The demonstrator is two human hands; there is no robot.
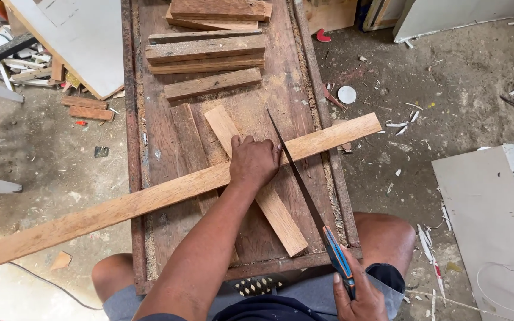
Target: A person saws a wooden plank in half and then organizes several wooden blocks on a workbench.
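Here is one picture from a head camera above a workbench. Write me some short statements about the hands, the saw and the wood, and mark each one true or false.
1. The left hand presses flat on the long plank. True.
2. The right hand holds a hammer. False: it grips the blue handle of a hand saw.
3. The long plank lies across a shorter board. True.
4. The saw blade lies left of the left hand. False: it is to the right of it.
5. Cut wood pieces are stacked at the far end of the workbench. True.
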